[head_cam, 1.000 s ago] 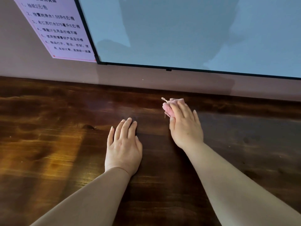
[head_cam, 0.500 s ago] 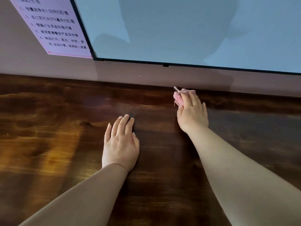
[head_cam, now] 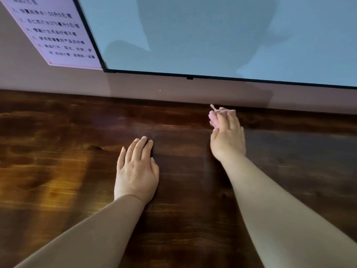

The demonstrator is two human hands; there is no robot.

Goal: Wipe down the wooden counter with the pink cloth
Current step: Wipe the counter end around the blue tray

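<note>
The dark wooden counter (head_cam: pixel 67 171) fills the lower view. A small bunched pink cloth (head_cam: pixel 214 117) lies on it close to the back wall, mostly covered by my right hand (head_cam: pixel 229 136), whose straight fingers press it flat onto the wood. A thread end of the cloth sticks up at its far left corner. My left hand (head_cam: pixel 136 169) rests flat on the counter, palm down and fingers straight, to the left of and nearer than the cloth, holding nothing.
A large screen (head_cam: pixel 212 35) with a thin black frame hangs on the wall just behind the counter. A printed notice (head_cam: pixel 56 33) with text is fixed to the wall left of it. The pale wall (head_cam: pixel 58 80) meets the counter's back edge.
My right hand has slid the pink cloth away from me, from mid-counter up to the strip by the back wall. My left hand has stayed flat in place.
</note>
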